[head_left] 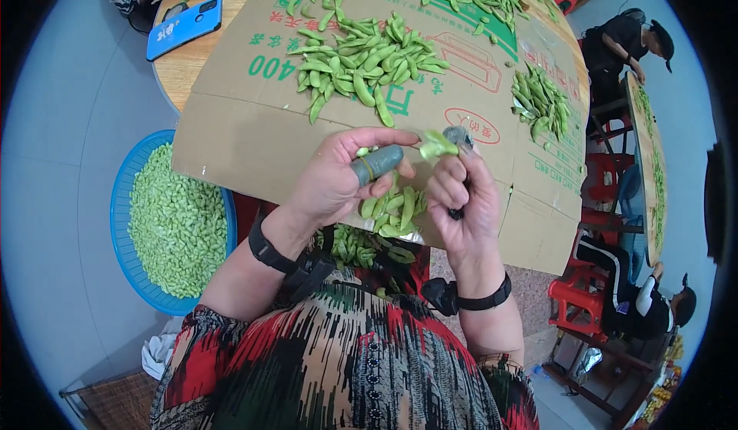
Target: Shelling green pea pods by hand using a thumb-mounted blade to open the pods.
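Observation:
My right hand [465, 199] is closed, pinching an opened green bean pod [437, 146] between its fingertips and a thumb in a dark cover [459, 136]. To its left, my left hand [342, 169] has its index finger stretched toward that pod and its other fingers curled. A grey-green cover [378, 164] with a yellow band sits on the left thumb. Behind that cover, a pale shelled bean [363, 152] shows in the left hand. A few whole pods [403, 209] lie below the hands at the cardboard's near edge. Beyond, a larger heap of pods [369, 57] rests on the cardboard.
Flattened cardboard [254, 142] covers the round wooden table [178, 76]. A blue basket [115, 215] full of shelled beans stands at left. A blue phone [184, 29] lies far left; another pod pile [540, 103] is at right. Two people sit at another table [653, 192], near red stools [576, 299].

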`<state>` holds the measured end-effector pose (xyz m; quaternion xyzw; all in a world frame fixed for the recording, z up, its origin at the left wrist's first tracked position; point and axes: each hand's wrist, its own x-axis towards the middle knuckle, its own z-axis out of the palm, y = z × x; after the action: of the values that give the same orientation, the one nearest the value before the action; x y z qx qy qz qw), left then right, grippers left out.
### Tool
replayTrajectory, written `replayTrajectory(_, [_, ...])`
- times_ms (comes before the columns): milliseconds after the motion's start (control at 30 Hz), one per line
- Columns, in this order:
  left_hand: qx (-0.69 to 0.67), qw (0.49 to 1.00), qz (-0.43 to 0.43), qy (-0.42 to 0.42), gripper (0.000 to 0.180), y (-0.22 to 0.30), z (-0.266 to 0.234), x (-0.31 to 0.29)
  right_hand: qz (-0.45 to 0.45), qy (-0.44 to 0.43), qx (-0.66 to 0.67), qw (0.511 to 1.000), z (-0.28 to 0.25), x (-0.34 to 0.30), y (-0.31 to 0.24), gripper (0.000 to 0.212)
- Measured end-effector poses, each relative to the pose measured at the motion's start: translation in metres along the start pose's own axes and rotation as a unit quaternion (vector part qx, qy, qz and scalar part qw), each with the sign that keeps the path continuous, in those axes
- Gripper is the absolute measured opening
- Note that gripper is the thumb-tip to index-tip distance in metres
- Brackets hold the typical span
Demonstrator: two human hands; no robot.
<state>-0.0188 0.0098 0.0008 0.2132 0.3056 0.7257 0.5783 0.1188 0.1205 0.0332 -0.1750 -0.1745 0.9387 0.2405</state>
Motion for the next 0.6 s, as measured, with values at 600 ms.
replayTrajectory(600, [0.062,0.992,0.073,0.078,0.016,-0.003,0.004,-0.003,0.079,-0.026,-0.388,0.918,0.006,-0.012,0.014,0.020])
